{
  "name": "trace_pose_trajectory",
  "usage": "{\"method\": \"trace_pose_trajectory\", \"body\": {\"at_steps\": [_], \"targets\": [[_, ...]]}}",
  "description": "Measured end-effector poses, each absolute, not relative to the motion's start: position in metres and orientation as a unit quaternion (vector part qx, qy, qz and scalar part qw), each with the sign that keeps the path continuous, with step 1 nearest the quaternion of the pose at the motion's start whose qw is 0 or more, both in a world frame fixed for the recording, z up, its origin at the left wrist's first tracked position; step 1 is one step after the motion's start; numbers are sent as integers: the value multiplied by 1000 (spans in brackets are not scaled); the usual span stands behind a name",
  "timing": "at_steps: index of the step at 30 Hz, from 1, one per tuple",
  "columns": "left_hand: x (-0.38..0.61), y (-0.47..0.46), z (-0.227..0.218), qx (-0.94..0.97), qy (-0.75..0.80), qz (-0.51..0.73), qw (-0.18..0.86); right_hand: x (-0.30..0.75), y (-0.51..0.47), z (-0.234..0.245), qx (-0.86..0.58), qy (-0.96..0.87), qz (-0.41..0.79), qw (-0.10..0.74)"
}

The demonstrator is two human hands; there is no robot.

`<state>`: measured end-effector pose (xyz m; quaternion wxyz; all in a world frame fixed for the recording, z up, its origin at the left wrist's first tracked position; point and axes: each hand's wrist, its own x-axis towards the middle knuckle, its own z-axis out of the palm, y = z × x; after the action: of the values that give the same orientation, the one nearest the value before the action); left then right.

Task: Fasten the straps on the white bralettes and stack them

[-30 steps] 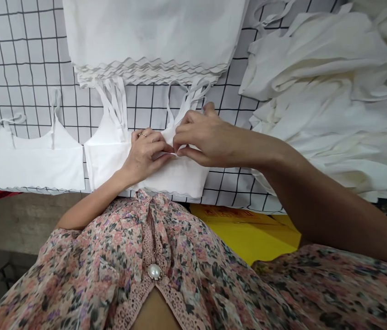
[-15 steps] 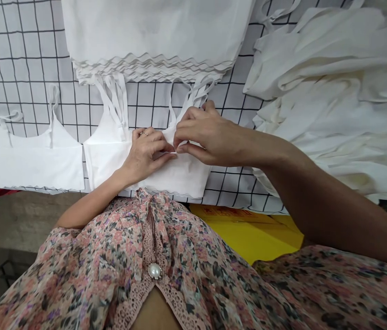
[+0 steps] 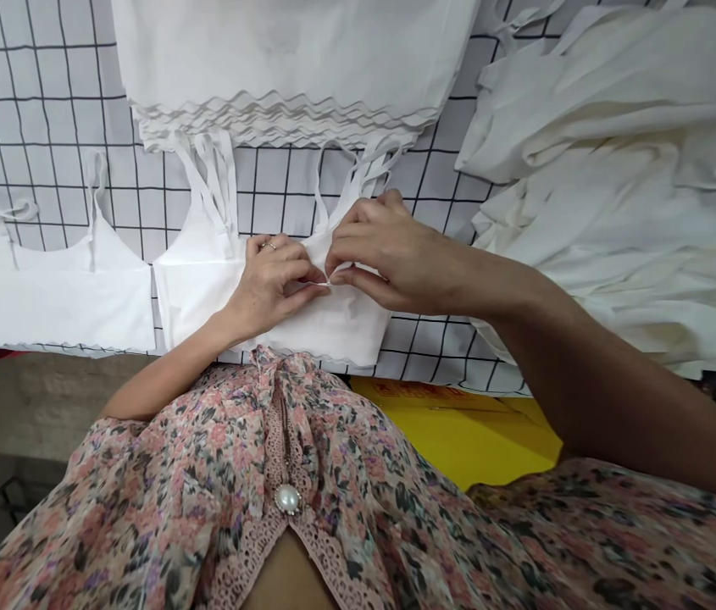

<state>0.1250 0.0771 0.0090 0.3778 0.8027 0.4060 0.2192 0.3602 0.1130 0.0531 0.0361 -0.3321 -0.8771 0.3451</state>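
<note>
A white sleeveless top (image 3: 325, 329) with thin straps lies flat on the grid surface, its scalloped hem toward me. My left hand (image 3: 272, 284), with a ring on one finger, and my right hand (image 3: 389, 250) pinch its upper edge. Their fingertips almost meet over a thin white strip or fold of the cloth. The fingers hide the exact spot where they grip. A second white top (image 3: 56, 301) lies just to the left, its edge touching the first.
A stack of white cut garments (image 3: 287, 59) lies beyond my hands, and a loose white cloth pile (image 3: 612, 178) sits to the right. The black-lined white grid mat (image 3: 33, 110) lies under them. Below its edge are a yellow surface (image 3: 465, 432) and my floral blouse (image 3: 218, 483).
My hands keep the same pinch on the cloth, with only slight finger shifts. The whole view has moved a little, so the stack and tops sit slightly higher and further left.
</note>
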Motion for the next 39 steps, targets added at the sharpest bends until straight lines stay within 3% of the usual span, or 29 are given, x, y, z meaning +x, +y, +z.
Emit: {"method": "trace_pose_trajectory", "body": {"at_steps": [18, 25, 39], "targets": [[128, 80, 15, 795, 434, 177, 386, 348, 101, 42, -380, -833, 378, 141], [129, 80, 17, 785, 442, 174, 397, 351, 103, 44, -405, -826, 367, 136], [127, 64, 12, 813, 469, 162, 304, 362, 109, 57, -375, -862, 326, 102]]}}
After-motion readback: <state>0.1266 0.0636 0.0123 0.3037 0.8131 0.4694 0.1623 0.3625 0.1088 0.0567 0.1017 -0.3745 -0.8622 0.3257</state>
